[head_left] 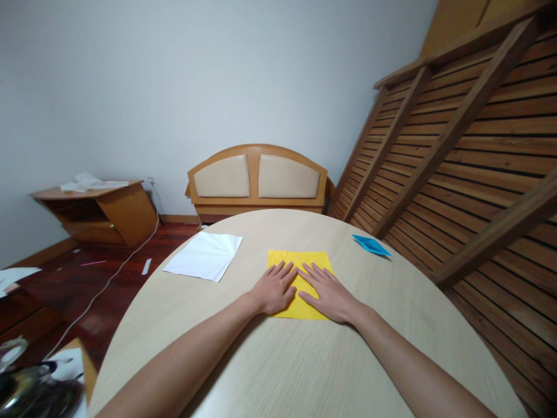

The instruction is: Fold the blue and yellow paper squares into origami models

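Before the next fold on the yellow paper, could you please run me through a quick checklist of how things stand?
1. Both hands on the sheet: ok. The left hand and right hand lie flat, palms down, on the yellow paper.
2. Paper flat on the table: ok, no lifted corner shows.
3. Near edge and corners of the sheet: cannot tell, the hands cover parts of them.
4. Space around the sheet: ok. The white paper lies apart to the left, the blue folded piece apart to the right.
5. Existing creases in the yellow sheet: cannot tell.
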`<state>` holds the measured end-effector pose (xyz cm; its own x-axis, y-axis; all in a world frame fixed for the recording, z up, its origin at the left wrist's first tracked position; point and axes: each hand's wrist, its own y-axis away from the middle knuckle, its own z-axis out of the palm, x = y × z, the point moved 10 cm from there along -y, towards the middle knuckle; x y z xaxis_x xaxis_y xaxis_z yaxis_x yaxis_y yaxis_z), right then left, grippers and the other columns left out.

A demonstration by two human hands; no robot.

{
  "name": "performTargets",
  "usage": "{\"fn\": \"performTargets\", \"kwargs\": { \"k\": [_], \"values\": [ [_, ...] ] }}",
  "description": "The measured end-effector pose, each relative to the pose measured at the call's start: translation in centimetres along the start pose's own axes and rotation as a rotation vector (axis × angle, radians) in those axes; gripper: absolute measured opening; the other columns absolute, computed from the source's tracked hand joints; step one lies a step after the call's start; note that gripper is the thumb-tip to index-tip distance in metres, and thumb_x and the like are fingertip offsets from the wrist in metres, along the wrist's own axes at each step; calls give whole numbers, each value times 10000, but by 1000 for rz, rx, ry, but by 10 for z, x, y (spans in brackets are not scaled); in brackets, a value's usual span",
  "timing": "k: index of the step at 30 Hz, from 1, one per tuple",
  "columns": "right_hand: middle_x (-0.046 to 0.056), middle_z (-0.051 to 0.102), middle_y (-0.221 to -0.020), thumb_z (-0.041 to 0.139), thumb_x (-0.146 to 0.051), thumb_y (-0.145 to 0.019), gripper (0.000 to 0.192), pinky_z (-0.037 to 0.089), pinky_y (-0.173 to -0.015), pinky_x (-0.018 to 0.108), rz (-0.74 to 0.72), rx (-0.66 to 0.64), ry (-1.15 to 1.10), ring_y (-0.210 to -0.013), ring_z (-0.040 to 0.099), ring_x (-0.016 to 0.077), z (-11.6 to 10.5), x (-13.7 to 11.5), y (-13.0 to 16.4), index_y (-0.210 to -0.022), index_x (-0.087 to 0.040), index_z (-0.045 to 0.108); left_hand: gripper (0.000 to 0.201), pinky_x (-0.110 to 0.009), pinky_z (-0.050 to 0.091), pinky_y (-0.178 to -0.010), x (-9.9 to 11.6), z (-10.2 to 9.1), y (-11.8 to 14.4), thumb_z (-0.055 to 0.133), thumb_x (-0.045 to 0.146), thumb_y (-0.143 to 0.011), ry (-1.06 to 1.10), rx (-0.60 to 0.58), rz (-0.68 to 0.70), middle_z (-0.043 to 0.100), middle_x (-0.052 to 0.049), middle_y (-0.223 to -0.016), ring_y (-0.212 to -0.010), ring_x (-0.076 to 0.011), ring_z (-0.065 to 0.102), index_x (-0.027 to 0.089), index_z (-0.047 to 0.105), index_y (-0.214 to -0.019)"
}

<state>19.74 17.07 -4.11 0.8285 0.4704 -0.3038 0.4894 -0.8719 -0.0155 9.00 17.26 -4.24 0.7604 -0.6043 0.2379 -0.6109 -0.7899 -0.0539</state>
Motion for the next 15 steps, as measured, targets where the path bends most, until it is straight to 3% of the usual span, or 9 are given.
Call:
{"fn": "performTargets", "kwargs": {
  "k": [6,11,15],
  "values": [
    [98,289,-1605,347,-628,-965,690,150,-1207,527,93,57,60,-1488,220,303,-13,19,2,-1512,-208,389,649,-546,154,-1189,-30,-6,-1,300,571,-993,-60,22,-159,216,-92,-1620,-1498,-334,155,214,310,-1535],
    [73,362,-1576,380,-657,-947,676,171,-1211,481,-113,8,-1,-1463,290,272,-13,-4,4,-1472,-238,458,724,-581,184,-1169,-52,-16,1,366,648,-949,-89,83,-263,267,-135,-1600,-1481,-371,196,179,364,-1501],
    [71,314,-1597,438,-705,-900,757,148,-1213,492,-135,-11,-35,-1481,243,287,-10,-5,6,-1506,-254,397,671,-559,216,-1174,-54,-27,2,454,595,-940,-97,170,-241,362,-140,-1559,-1460,-340,275,168,423,-1457]
  ]
}}
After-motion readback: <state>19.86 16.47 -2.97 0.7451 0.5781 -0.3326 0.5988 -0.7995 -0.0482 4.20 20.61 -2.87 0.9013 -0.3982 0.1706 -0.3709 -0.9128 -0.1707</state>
